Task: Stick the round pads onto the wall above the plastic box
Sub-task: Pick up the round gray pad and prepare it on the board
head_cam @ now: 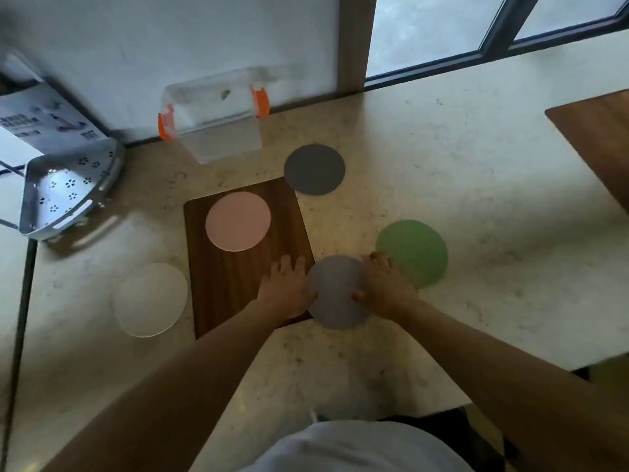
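Several round pads lie on the stone counter. A light grey pad (337,294) sits between my hands: my left hand (286,287) grips its left edge and my right hand (384,284) grips its right edge. A green pad (417,250) lies just right of it, partly under my right hand. A pink pad (238,221) rests on a dark wooden board (221,284). Further back lies a dark grey pad (315,169), and at the left a white pad (151,299). The clear plastic box (212,112) with orange clips stands against the white wall (204,35).
A white perforated corner shelf (64,189) and a printed carton (47,120) sit at the left of the counter (476,185). A window (442,32) is at the back right. The corner of a wooden table (595,134) juts in at the right edge.
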